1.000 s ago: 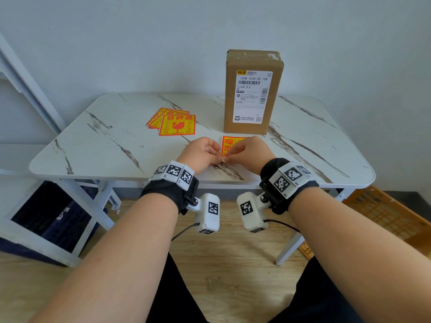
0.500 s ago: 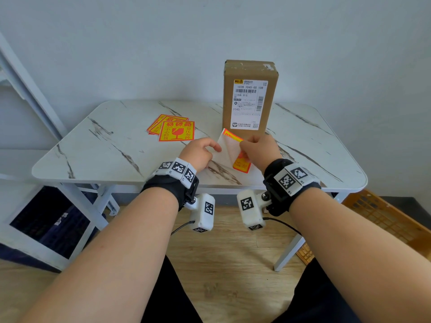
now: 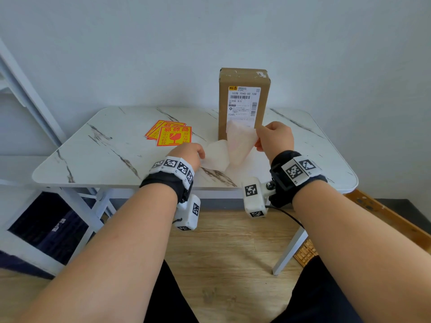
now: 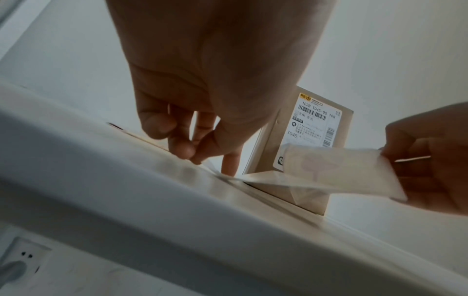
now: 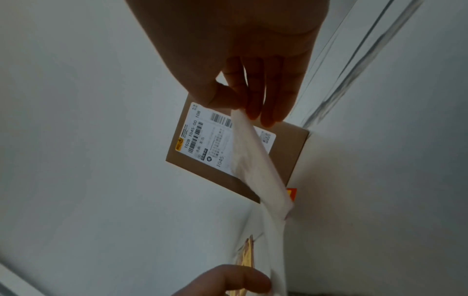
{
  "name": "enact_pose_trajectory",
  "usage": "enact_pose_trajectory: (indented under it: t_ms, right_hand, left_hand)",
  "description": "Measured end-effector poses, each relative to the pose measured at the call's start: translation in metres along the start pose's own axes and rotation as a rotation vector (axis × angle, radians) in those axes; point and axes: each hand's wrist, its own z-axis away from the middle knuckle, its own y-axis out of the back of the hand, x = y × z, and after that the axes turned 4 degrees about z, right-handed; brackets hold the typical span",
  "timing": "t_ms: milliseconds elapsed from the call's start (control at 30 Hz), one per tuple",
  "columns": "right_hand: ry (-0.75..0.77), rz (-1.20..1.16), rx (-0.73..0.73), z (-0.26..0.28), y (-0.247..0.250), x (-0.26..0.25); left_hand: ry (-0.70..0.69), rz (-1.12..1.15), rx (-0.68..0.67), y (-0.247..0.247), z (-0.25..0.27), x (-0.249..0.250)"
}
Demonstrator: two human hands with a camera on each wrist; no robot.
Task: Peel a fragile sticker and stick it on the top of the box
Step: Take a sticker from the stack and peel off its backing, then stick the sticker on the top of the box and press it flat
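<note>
The tall brown cardboard box point(image 3: 243, 78) stands upright at the back of the marble table point(image 3: 93, 159), its shipping label facing me. My right hand point(image 3: 257, 141) pinches the peeled fragile sticker point(image 3: 240, 143) by an upper corner, holding it up in front of the box with the pale back side toward me. The left hand point(image 3: 200, 157) pinches the white backing paper point(image 3: 215, 157) low over the table. Sticker and backing still meet at their lower edge. The left wrist view shows the sticker point(image 4: 336, 170) with its glass symbol faintly showing through. In the right wrist view the sticker point(image 5: 253, 160) hangs below my fingertips point(image 5: 253, 112).
A small pile of orange and yellow fragile stickers point(image 3: 172, 135) lies on the table left of the box. An orange crate point(image 3: 384, 215) sits on the floor at the right, and a white frame point(image 3: 28, 96) leans at the left.
My right hand has risen up and to the right, pulling the sticker off its backing. The left hand stayed low, holding the backing.
</note>
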Motion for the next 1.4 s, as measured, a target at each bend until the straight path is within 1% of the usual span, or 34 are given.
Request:
enact_pose_trajectory:
  t_ms: [100, 167, 267, 466, 533, 600, 700, 800, 900, 1000, 1100, 1233, 1399]
  right_hand:
    - [-0.016, -0.077, 0.060, 0.002, 0.005, -0.007]
    - [-0.014, -0.111, 0.111, 0.002, 0.008, -0.012]
    - [0.012, -0.154, 0.182, 0.002, 0.012, -0.018]
    - [0.050, -0.237, 0.245, 0.003, 0.018, -0.021]
    - [0.054, -0.221, 0.221, 0.004, 0.018, -0.021]
    - [0.054, -0.205, 0.186, 0.007, 0.018, -0.022]
    - [0.065, -0.197, 0.130, 0.009, 0.016, -0.023]
    - [0.099, -0.182, 0.070, 0.012, 0.015, -0.025]
    - [0.111, -0.161, 0.015, 0.012, 0.017, -0.026]
    - [0.113, -0.165, -0.027, 0.016, 0.020, -0.030]
    - [0.099, -0.171, -0.060, 0.018, 0.023, -0.033]
    - [0.102, -0.193, -0.096, 0.022, 0.027, -0.037]
    - [0.109, -0.238, -0.129, 0.028, 0.029, -0.042]
  left_hand:
    - [-0.008, -0.100, -0.027, 0.004, 0.001, 0.001]
    - [0.004, -0.128, -0.057, 0.007, 0.000, 0.004]
    - [0.073, -0.130, -0.118, 0.010, -0.002, 0.007]
    - [0.050, -0.107, -0.044, 0.006, -0.002, 0.003]
    - [0.060, -0.070, 0.002, 0.006, -0.001, 0.002]
    - [0.034, -0.049, 0.078, 0.008, 0.001, 0.003]
    - [-0.080, 0.021, 0.186, 0.015, 0.002, 0.008]
    - [-0.167, 0.166, 0.238, 0.025, 0.004, 0.020]
    - [-0.233, 0.244, 0.292, 0.029, 0.009, 0.037]
    - [-0.313, 0.250, 0.331, 0.026, 0.014, 0.053]
    - [-0.356, 0.202, 0.340, 0.021, 0.016, 0.065]
    - [-0.361, 0.154, 0.433, 0.019, 0.020, 0.074]
    - [-0.356, 0.147, 0.417, 0.016, 0.023, 0.079]
